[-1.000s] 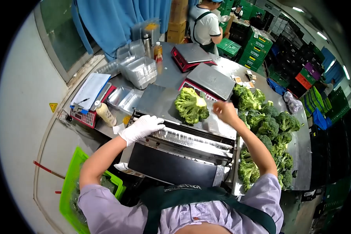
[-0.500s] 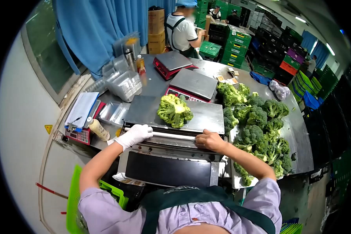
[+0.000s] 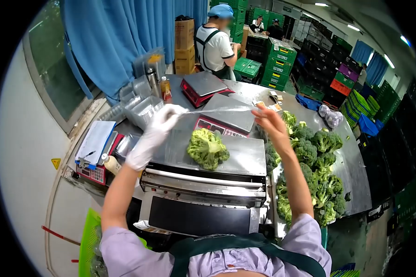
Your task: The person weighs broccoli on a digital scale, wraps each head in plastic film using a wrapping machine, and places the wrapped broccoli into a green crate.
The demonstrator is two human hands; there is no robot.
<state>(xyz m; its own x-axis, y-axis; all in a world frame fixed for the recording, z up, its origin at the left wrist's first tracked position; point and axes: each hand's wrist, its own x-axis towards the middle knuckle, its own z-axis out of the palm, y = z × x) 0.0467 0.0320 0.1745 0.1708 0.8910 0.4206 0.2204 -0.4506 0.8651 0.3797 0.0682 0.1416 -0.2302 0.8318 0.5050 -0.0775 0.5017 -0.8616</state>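
A sheet of clear plastic film is stretched taut between my two raised hands. My left hand, in a white glove, pinches its left end. The bare fingers of my right hand grip the right end. Below the film, a broccoli head lies stem side up on the metal plate of a film-wrapping machine. The machine's white film roll runs along the front of that plate, with a black pad nearer my body.
Several broccoli heads are heaped to the right. Two red scales stand behind the machine. Clear trays, a bottle and a clipboard are at the left. Another person stands at the table's far side.
Both hands have risen from the film roll at the machine's front and moved away from my body, drawing film out above the broccoli. The broccoli stays on the plate.
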